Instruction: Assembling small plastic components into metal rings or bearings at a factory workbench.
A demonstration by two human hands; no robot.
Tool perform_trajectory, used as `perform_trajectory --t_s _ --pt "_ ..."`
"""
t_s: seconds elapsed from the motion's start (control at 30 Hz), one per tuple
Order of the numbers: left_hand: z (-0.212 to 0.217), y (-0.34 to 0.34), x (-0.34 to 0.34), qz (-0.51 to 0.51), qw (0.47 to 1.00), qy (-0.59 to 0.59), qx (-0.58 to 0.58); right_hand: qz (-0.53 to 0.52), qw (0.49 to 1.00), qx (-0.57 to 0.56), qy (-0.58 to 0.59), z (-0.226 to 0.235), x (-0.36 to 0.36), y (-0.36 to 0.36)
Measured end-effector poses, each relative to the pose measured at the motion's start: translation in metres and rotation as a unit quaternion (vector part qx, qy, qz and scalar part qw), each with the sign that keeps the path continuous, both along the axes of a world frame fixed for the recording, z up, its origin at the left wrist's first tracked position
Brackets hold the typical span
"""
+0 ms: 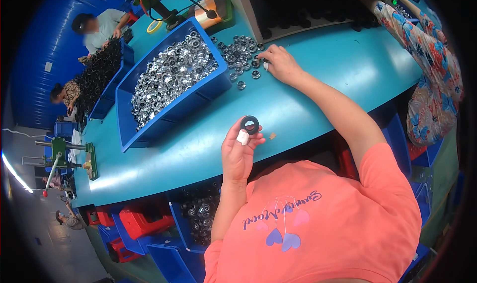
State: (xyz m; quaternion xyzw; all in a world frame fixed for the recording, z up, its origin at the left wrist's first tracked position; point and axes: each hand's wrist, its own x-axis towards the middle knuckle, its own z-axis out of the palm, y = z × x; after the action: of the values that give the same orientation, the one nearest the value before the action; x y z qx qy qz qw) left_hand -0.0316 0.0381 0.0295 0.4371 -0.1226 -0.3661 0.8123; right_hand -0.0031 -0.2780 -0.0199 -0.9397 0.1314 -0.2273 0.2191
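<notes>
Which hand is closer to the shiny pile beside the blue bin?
Right. The right hand is beside the shiny pile; the left hand is farther away, lower in view, holding a black ring.

There was room to pass over the desk between the left hand and the right forearm; the blue bin walled off the left; loose pieces crowded the gap beside the pale-framed box.

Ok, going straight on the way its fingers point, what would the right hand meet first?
Likely the loose round pieces beside the blue bin; whether the right hand touches one is unclear.
</notes>
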Motion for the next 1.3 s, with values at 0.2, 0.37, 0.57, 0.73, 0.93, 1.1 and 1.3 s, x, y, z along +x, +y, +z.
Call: perform_trajectory --t_s 0.2,0.37,0.57,0.73,0.93,1.1,1.3 --pt "0.004 -0.005 -0.001 0.016 1.0 0.001 0.005 -0.027 0.997 0.075 -0.006 0.01 -0.016 0.0" --pt "-0.012 0.003 0.006 -0.005 0.987 0.123 -0.106 0.067 0.949 0.307 -0.01 0.042 -0.045 0.042" --pt "-0.028 0.008 0.014 -0.074 0.951 0.184 -0.238 0.156 0.867 0.474 -0.016 0.043 -0.074 0.09" --pt "-0.023 0.009 0.012 -0.108 0.942 0.209 -0.241 0.173 0.817 0.55 0.004 0.059 -0.091 0.111" --pt "-0.02 0.006 0.008 -0.11 0.949 0.19 -0.226 0.191 0.792 0.58 0.015 0.063 -0.096 0.113" --pt "-0.018 0.006 0.007 -0.112 0.949 0.191 -0.225 0.19 0.804 0.563 -0.018 0.065 -0.097 0.116" --pt "-0.017 0.004 0.005 -0.103 0.949 0.194 -0.224 0.188 0.793 0.578 -0.02 0.066 -0.098 0.116"
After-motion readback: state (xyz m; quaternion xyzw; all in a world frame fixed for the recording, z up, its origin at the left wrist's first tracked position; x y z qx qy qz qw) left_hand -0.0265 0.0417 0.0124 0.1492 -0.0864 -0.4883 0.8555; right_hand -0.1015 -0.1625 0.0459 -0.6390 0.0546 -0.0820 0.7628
